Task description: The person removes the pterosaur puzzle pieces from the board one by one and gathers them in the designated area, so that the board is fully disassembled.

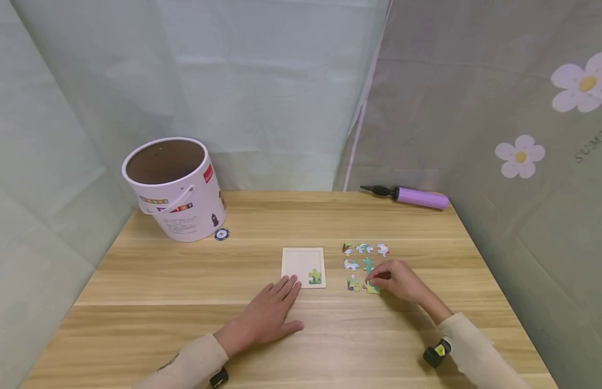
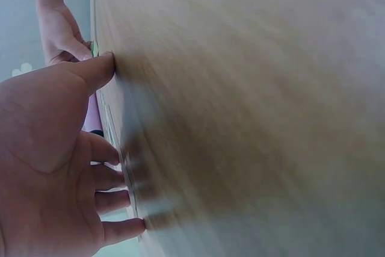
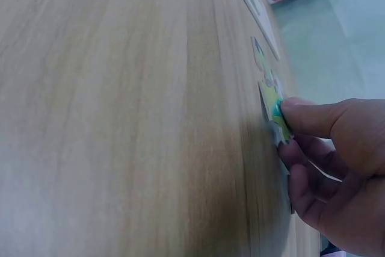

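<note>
A square, pale wooden puzzle board [image 1: 297, 261] lies mid-table with a green jigsaw piece [image 1: 315, 277] in its lower right corner. My left hand [image 1: 268, 316] is spread flat, its fingertips resting at the board's near left edge and its thumb held apart. To the right of the board, my right hand [image 1: 399, 281] pinches a yellow-green jigsaw piece [image 3: 272, 102] between thumb and fingers. In the right wrist view that piece is tilted, one edge lifted off the wood. Several loose pieces lie in rows beside it, among them a purple-and-green piece [image 1: 353, 284] and a white-blue piece [image 1: 351, 265].
At the back left stands a white bucket [image 1: 194, 213] with a handle, a blue-and-white round chip [image 1: 222, 234] at its foot. A purple hand pump [image 1: 419, 198] lies along the table's back right edge. Curtains [image 1: 281, 97] hang close behind the table [image 1: 262, 216].
</note>
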Tool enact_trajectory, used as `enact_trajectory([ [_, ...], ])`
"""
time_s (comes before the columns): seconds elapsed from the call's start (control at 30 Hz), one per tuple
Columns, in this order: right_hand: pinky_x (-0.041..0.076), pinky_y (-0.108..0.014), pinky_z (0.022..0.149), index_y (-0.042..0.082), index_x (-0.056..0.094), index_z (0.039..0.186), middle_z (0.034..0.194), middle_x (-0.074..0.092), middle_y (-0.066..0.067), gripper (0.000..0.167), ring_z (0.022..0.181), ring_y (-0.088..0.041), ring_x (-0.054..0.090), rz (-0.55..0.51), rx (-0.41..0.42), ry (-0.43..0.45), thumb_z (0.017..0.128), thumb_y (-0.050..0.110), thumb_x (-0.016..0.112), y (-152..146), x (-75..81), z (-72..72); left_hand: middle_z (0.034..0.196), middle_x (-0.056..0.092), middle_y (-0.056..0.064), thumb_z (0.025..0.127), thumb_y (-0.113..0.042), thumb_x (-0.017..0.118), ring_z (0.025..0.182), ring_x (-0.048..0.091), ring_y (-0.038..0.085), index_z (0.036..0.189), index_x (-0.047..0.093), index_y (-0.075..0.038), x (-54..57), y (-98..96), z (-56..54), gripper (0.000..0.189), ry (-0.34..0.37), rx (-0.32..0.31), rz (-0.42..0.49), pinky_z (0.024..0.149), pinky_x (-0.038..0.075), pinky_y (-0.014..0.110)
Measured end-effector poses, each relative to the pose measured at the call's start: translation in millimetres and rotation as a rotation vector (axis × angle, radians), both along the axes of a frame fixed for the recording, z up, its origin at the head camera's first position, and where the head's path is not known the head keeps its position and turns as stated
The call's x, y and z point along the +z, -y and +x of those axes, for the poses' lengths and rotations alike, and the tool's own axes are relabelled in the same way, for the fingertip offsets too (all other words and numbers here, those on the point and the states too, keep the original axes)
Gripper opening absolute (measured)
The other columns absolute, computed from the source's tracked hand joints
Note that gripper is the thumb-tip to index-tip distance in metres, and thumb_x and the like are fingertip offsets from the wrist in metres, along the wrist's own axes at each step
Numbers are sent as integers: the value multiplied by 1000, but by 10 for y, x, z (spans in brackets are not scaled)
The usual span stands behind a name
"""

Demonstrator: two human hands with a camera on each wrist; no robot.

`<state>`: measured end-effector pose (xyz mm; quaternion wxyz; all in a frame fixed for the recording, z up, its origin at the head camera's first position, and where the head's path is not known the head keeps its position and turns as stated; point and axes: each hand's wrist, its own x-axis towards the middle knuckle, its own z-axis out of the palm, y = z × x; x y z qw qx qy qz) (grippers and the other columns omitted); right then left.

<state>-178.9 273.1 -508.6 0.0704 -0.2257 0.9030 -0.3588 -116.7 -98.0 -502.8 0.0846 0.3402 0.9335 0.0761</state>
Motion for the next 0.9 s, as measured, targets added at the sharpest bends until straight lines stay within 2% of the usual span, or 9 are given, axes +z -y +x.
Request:
enact_trajectory([
  [0.2,56,-24,72,15,80,91,90,75,6,6,82,-6,65,18,-5,-23,92,10,76,4,32,-29,165,31,18,100,-60,52,152,30,36,158,35,-1,2,-4,-3,85,1,2,-3,118,33,54],
  [0.43,54,-26,69,12,80,94,85,71,10,5,78,-5,63,40,-18,-132,91,12,78,153,229,-138,165,31,18,100,-60,52,152,30,36,158,34,-1,0,-3,-6,85,-7,9,-7,118,33,55],
  [0.57,55,-26,69,12,80,98,87,72,9,8,78,-5,63,29,21,-132,91,15,78,340,318,-193,165,32,18,99,-60,52,151,31,35,158,35,-1,4,-1,-2,85,-8,11,-8,117,34,55],
  [0.77,57,-27,72,7,79,106,92,73,7,15,83,-5,65,-3,97,-103,94,16,75,651,278,-260,164,33,17,99,-61,52,151,32,35,158,36,-2,6,1,-1,84,-6,8,-11,116,36,55],
  [0.9,57,-26,73,9,79,106,94,74,7,17,84,-5,66,18,120,-111,94,19,76,843,198,-284,164,33,17,99,-61,52,150,33,35,157,37,-3,10,1,3,84,-14,6,-16,115,38,54],
])
